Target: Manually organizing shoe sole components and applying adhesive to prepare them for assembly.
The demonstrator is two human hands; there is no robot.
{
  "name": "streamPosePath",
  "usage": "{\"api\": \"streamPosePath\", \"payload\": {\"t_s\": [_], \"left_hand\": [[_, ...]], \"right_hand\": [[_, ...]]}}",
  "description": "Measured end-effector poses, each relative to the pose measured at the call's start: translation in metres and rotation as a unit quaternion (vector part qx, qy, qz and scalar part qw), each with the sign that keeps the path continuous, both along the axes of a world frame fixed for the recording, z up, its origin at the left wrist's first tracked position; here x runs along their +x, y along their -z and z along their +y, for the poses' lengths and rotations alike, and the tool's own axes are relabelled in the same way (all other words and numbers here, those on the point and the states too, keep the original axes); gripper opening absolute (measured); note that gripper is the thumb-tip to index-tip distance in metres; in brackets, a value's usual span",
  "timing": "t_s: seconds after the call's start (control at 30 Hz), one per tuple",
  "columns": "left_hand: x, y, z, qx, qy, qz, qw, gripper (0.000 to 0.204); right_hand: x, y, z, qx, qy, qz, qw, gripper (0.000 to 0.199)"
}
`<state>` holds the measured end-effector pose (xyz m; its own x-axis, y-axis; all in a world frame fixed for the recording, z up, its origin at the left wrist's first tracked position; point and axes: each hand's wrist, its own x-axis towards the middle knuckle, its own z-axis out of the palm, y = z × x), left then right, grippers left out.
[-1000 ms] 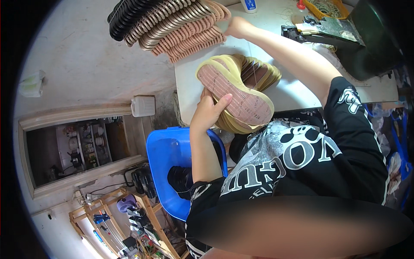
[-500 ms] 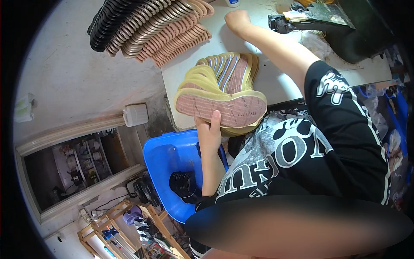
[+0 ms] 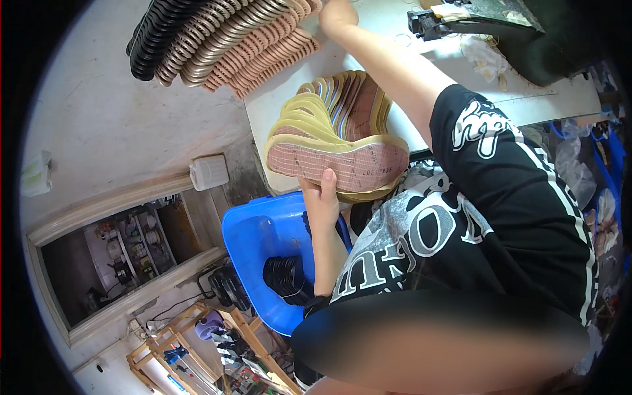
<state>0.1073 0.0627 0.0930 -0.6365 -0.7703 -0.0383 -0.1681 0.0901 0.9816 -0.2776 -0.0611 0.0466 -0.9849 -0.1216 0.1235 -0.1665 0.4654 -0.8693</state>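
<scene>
My left hand [image 3: 324, 197] grips a fanned stack of insoles from below. Its thumb presses on the front insole [image 3: 339, 164], which has a pinkish, lined face and a yellow border; the other fingers are hidden behind. More yellow-edged insoles [image 3: 359, 108] lean in a fan behind, on the white table. At the top edge of the picture is my right hand [image 3: 339, 16], partly cut off, beside long stacked rows of curved, ridge-edged pieces [image 3: 263, 49] in pink, bronze and black. Whether it touches them or holds anything is not visible.
Below the table stands a blue tub [image 3: 253, 230] with black curved pieces [image 3: 286, 276] inside. A dark machine arm [image 3: 487, 26] reaches over the white table [image 3: 461, 72] at upper right. A white plastic jug [image 3: 209, 171] sits by the wall, near a framed opening with shelves.
My right hand has moved up and left, toward the stacked rows, partly leaving the picture. My left hand keeps hold of the insoles. The view has shifted slightly.
</scene>
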Motion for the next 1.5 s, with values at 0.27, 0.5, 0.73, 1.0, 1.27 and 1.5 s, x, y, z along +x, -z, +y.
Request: {"api": "streamPosePath", "payload": {"t_s": [0.27,0.5,0.73,1.0,1.27,1.5], "left_hand": [[0.001,0.003,-0.003,0.003,-0.003,0.003,1.0,0.07],[-0.001,-0.01,-0.004,0.04,0.0,-0.009,0.999,0.073],[-0.013,-0.028,-0.013,-0.004,0.036,-0.053,0.998,0.077],[-0.027,-0.027,-0.026,-0.019,0.052,-0.035,0.998,0.071],[-0.053,-0.034,-0.05,-0.031,0.062,-0.096,0.993,0.061],[-0.052,-0.012,-0.061,-0.002,0.049,-0.073,0.996,0.066]], "right_hand": [[-0.023,0.006,0.003,-0.21,0.138,0.083,0.964,0.029],[-0.029,-0.033,0.008,-0.118,0.017,0.034,0.992,0.028],[0.048,-0.003,0.067,0.24,-0.246,-0.149,0.927,0.031],[0.068,-0.027,0.242,0.188,-0.433,0.047,0.88,0.036],[0.123,0.007,0.262,-0.108,-0.327,-0.458,0.819,0.046],[0.091,0.019,0.199,-0.18,-0.315,-0.212,0.908,0.072]]}}
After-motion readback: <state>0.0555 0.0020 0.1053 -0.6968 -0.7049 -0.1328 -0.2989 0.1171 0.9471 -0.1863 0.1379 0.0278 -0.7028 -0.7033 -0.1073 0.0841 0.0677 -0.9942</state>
